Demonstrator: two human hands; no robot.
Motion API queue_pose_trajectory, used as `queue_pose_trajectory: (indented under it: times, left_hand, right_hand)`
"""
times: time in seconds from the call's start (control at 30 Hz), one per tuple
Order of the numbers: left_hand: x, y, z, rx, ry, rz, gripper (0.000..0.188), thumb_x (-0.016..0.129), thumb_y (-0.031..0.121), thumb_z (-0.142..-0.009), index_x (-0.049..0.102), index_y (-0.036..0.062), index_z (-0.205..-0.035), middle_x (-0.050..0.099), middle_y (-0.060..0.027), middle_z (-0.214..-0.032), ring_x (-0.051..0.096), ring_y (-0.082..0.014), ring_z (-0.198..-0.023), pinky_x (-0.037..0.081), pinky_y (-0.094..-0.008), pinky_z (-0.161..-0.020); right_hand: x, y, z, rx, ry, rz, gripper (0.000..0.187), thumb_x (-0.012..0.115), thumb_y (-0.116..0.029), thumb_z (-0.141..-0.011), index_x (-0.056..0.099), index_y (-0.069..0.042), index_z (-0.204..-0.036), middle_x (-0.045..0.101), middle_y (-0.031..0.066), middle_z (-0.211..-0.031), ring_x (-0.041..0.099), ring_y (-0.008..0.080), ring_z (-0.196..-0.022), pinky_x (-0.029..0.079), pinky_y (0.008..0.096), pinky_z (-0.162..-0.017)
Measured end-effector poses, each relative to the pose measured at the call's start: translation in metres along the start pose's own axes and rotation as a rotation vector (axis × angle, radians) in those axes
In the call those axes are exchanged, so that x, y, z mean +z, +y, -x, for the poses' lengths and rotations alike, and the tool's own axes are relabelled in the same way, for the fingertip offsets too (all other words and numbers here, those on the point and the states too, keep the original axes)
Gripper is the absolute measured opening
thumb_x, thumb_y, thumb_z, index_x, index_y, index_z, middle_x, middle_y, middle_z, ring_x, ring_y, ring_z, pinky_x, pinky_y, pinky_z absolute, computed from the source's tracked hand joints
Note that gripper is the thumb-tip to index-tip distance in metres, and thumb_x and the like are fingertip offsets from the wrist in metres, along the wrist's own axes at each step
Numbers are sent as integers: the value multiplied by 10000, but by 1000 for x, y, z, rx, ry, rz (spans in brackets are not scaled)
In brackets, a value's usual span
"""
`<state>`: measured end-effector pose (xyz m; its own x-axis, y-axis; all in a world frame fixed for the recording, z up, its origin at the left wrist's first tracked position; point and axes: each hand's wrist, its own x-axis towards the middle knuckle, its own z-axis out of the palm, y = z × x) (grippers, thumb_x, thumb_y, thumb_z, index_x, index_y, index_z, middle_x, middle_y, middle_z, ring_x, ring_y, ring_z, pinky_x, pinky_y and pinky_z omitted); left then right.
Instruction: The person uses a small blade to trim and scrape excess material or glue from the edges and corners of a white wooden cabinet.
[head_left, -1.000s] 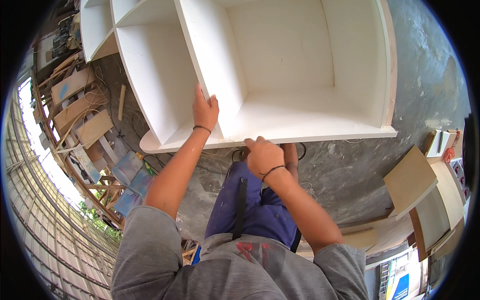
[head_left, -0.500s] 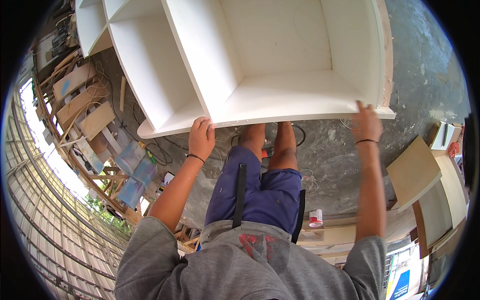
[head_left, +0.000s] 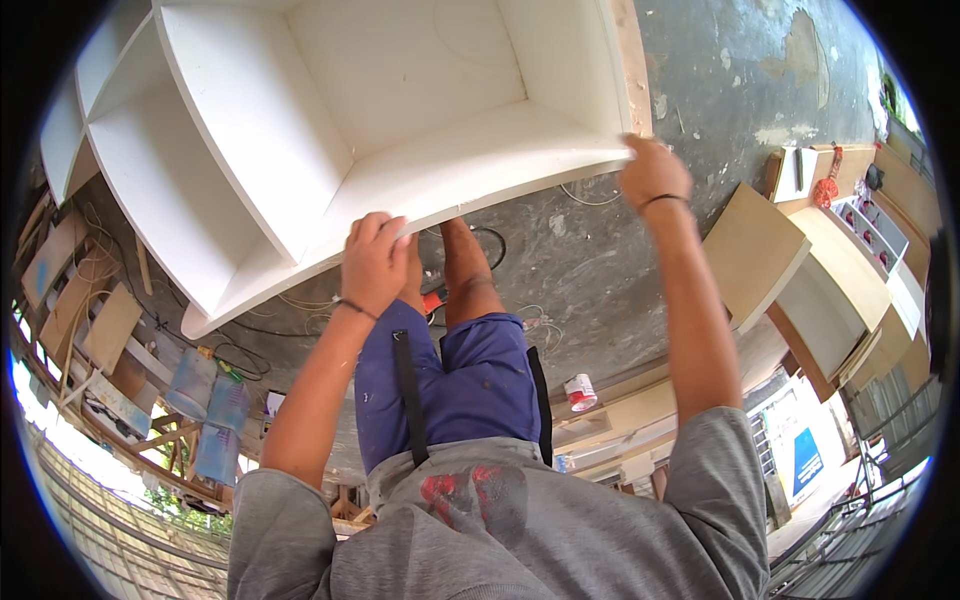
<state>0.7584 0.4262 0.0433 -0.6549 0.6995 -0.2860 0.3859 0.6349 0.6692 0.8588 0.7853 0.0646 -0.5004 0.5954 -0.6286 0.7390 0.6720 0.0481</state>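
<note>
Both hands, left hand [head_left: 375, 262] and right hand [head_left: 650, 172], clamp the white shelf unit's [head_left: 400, 110] near edge; best lift evenly

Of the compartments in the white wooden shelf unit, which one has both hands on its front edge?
The wide compartment on the right side of the white wooden shelf unit: the left hand and the right hand grip its lower edge. The narrower compartments left of it are untouched.

View: one head-worn fisheye camera, facing steeply down, close above both raised arms, the white cabinet [head_left: 380, 120] and concrete floor [head_left: 720, 120].
</note>
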Motion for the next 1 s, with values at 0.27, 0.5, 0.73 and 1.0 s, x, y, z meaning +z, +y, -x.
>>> queue_pose_trajectory:
  times: [0.27,0.5,0.73,1.0]
  left_hand:
    - [20,5,-7,-16,47,102,244,540,47,-804,614,41,-1036,576,-133,-1058,543,-328,-999,434,-421,-870]
    - [-40,-64,57,-161,29,-80,175,560,60,-847,613,7,-1005,595,-143,-1041,570,-336,-982,467,-413,-840]
    - [-62,-92,76,-186,119,-156,156,563,62,-851,623,20,-989,568,-132,-966,540,-321,-932,439,-409,-814]
    - [-84,-122,108,-171,102,-253,208,596,102,-815,601,34,-1011,563,-132,-1020,533,-333,-967,420,-434,-849]
  right_hand:
    - [57,-107,45,-357,-187,232,320,468,-194,-883,592,-124,-1169,612,145,-1108,631,300,-994,533,440,-785]
    - [56,-110,45,-354,-173,-96,369,497,-191,-827,613,-108,-1167,627,143,-1126,611,308,-1040,486,419,-907]
    - [11,-27,3,11,-184,225,442,493,-129,-818,575,-170,-1251,629,142,-1166,599,309,-1089,494,412,-901]
    - [73,-271,133,-512,-431,7,312,479,-206,-860,598,-123,-1135,616,127,-1082,622,285,-986,532,421,-769]
